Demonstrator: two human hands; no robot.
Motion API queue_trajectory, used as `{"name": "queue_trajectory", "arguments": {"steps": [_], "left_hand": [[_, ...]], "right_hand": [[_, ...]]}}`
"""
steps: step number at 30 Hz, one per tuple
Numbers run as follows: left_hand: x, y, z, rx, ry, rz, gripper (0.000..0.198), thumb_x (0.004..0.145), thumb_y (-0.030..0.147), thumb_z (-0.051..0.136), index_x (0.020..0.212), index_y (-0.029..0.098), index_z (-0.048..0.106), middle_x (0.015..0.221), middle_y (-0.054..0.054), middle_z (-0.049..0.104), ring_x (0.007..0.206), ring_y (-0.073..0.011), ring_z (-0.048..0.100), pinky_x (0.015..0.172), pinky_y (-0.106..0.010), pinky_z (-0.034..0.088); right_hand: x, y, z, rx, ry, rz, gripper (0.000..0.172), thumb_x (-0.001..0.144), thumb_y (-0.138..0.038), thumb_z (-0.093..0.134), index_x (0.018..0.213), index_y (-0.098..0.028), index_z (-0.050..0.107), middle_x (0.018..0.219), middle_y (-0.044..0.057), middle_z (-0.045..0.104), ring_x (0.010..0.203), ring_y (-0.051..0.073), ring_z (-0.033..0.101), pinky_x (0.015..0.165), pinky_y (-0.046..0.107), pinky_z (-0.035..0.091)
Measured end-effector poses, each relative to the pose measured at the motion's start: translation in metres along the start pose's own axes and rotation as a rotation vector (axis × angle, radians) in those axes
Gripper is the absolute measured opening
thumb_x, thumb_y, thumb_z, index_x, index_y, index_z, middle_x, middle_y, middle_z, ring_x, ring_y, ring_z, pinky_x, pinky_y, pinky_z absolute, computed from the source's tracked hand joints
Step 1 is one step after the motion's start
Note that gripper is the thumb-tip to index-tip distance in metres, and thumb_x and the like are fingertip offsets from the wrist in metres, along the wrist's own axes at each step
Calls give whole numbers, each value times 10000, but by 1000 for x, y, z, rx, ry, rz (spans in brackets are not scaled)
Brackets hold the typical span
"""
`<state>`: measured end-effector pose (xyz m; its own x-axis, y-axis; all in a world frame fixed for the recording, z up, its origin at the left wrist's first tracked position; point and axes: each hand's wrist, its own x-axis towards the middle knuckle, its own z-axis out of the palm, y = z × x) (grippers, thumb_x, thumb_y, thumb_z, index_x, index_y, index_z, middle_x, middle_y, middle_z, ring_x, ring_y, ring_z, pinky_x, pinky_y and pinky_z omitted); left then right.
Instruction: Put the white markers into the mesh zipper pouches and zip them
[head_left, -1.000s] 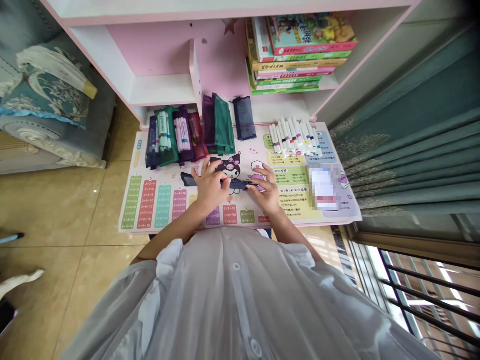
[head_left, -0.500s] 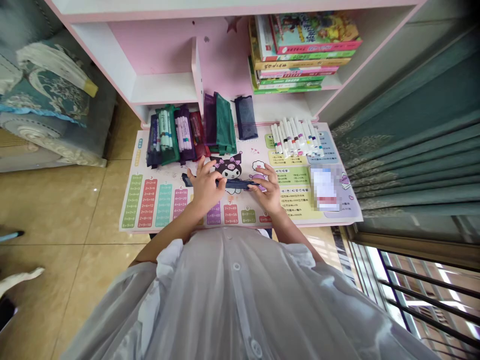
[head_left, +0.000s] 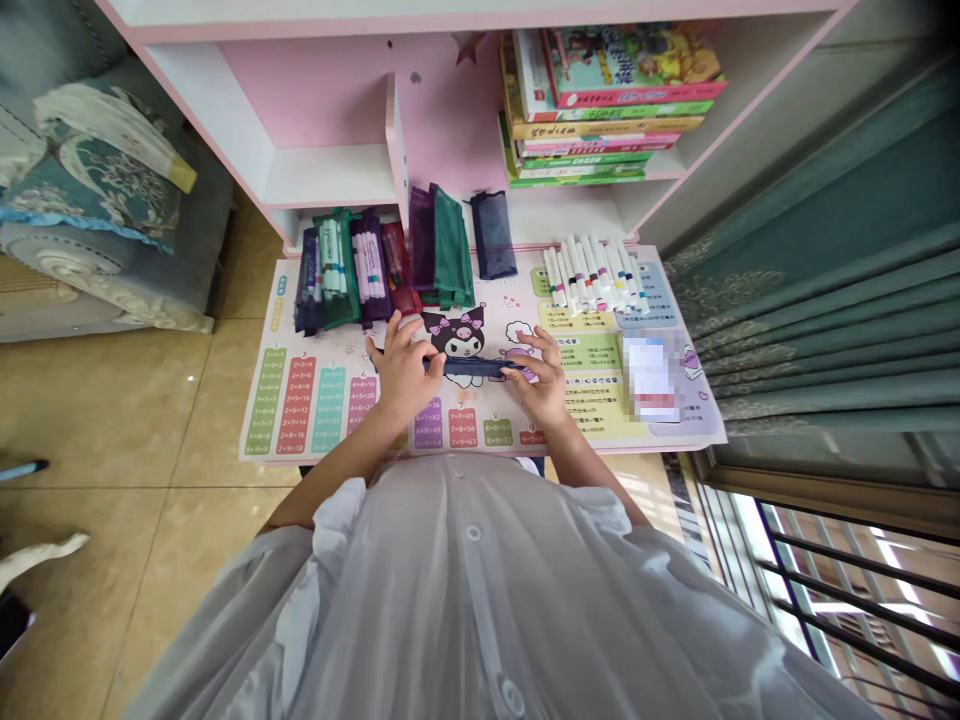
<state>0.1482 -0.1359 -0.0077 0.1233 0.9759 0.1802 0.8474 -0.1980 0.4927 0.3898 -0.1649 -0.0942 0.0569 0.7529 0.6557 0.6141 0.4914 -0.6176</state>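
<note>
Over the front middle of the desk mat, a dark blue mesh pouch (head_left: 474,367) is stretched level between my hands, seen nearly edge-on. My left hand (head_left: 407,375) pinches it between thumb and forefinger, its other fingers spread, and covers the pouch's left end. At the right end, my right hand (head_left: 541,378) grips it with thumb and forefinger. Beyond the hands lie filled mesh pouches: a green pouch (head_left: 334,268), a purple pouch (head_left: 369,265) and a red pouch (head_left: 400,268), markers showing through. Whether the held pouch contains anything cannot be made out.
Loose white markers (head_left: 592,275) lie in a pile at the back right. A flat green pouch (head_left: 452,245) and another dark blue pouch (head_left: 493,235) rest near the shelf (head_left: 330,175). A phone (head_left: 651,375) lies at right; stacked books (head_left: 600,130) stand above.
My left hand has shifted slightly left along the pouch and now hides its left end, which stuck out before. My right hand has moved slightly right, still gripping.
</note>
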Motion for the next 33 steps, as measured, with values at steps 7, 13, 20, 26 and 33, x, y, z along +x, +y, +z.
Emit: {"name": "queue_trajectory", "arguments": {"steps": [7, 13, 20, 26, 33], "left_hand": [[1, -2, -8, 3, 10, -41, 168, 829, 237, 670, 670, 218, 621, 1410, -51, 625, 1510, -387, 331, 1175, -753, 184], [1, -7, -9, 7, 20, -41, 170, 829, 234, 664, 669, 216, 611, 1403, -51, 626, 1515, -383, 324, 1166, -763, 185], [0, -9, -14, -1, 20, -73, 189, 824, 233, 667, 650, 211, 597, 1401, -53, 624, 1514, -383, 325, 1164, -776, 178], [0, -11, -22, -3, 19, -109, 171, 819, 225, 675, 662, 210, 612, 1406, -64, 621, 1512, -381, 329, 1161, -779, 187], [-1, -13, -24, -20, 17, -117, 177, 823, 224, 674, 658, 215, 611, 1410, -60, 619, 1518, -370, 320, 1167, -784, 162]], "right_hand": [[1, 2, -2, 20, 19, 7, 121, 887, -384, 736, 920, -270, 756, 1242, 72, 673, 1382, 324, 514, 1164, 642, 428], [2, 2, -5, 24, -7, 23, 137, 887, -403, 732, 918, -272, 756, 1244, 72, 673, 1380, 327, 517, 1167, 653, 420], [3, 3, -6, 28, 21, -15, 114, 883, -375, 742, 919, -268, 754, 1238, 71, 681, 1372, 329, 528, 1148, 636, 449], [1, 3, -8, -18, 27, 26, 175, 891, -428, 721, 903, -257, 756, 1219, 76, 687, 1365, 338, 535, 1139, 643, 454], [2, 3, -9, 14, 22, 26, 142, 880, -407, 737, 916, -271, 758, 1236, 70, 678, 1378, 333, 522, 1168, 646, 417]]}}
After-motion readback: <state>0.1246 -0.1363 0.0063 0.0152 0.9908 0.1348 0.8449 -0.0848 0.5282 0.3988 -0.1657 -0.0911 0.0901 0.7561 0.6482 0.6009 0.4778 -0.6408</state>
